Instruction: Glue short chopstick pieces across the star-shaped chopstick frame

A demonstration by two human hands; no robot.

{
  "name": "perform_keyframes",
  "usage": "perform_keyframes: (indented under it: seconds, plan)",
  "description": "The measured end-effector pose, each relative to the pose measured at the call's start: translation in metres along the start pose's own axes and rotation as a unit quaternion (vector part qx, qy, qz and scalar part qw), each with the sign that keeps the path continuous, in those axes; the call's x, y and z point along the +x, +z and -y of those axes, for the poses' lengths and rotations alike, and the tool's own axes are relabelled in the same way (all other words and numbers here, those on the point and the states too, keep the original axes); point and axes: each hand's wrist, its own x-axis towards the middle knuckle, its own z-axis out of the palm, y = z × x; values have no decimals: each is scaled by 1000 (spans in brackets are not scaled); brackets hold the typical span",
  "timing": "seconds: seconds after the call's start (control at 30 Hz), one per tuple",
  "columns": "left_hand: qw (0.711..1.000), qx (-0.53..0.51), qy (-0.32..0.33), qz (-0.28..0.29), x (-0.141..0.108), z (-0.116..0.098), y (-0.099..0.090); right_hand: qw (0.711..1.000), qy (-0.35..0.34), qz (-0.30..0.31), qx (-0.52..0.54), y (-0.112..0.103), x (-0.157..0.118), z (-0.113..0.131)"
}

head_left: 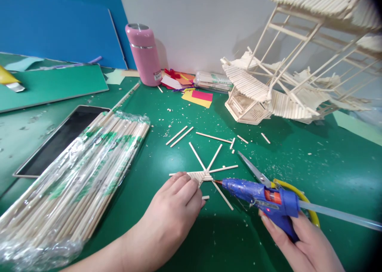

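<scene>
Craft workspace | green table (185,240) | stick model (280,73) | scattered stick offcuts (242,139)

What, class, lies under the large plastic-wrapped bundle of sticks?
Part of a dark flat device with a pale rim shows beyond the left edge of the bundle. The bundle covers its right side; anything else beneath cannot be seen.

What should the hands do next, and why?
Perhaps the right hand should squeeze a little glue from the blue plastic glue gun onto the pale wooden stick star: the nozzle is near its middle, and the left hand is on it.
</scene>
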Motion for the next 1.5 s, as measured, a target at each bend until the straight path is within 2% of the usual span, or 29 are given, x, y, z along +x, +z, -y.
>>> perform_keyframes:
  seconds: [0.23,0.4,0.57,0.7,0.83,0.87,1.0,1.07,1.17,1.27,1.3,1.33,1.4,1.43,1.5]
  plan:
    - [1000,7,-4,2,0,-1,0,1000,21,-12,4,-1,2,4]
    - [1000,-2,-1,0,1,-1,-2,998,44,-16,48,-1,9,9]
    - [1000,-10,0,3,1,-1,-4,982,128,-10,140,-8,12,14]
    - [1000,-9,3,-2,1,-2,-4,953,227,-58,191,-20,17,-1]
    - [1000,-8,-9,-12,3,-2,-7,931,306,-136,143,-35,36,-34]
    - [1000,-8,-11,-13,3,-3,-7,933,307,-142,126,-38,42,-42]
    - [1000,-13,-7,-18,1,-2,-7,958,280,-57,28,-40,58,-73]
    - [1000,-21,-2,-19,-1,-2,-6,962,269,-36,-16,-37,59,-82]
    - [999,-38,0,-1,-4,-1,-5,967,227,-84,-83,-32,58,-76]
    - [999,-47,2,13,-3,-2,-5,973,122,-189,-58,-28,57,-35]
    - [999,-45,4,11,-2,-2,-5,978,72,-195,-32,-26,58,-16]
    - [999,-42,8,8,-1,-3,-6,983,6,-183,4,-24,59,4]
    - [999,-34,15,-5,0,-3,-7,986,-118,-94,70,-17,64,41]
    - [999,-31,21,-11,1,-3,-7,982,-154,-64,92,-13,67,55]
    - [999,-28,32,-15,1,-3,-9,977,-184,-32,102,-4,73,73]
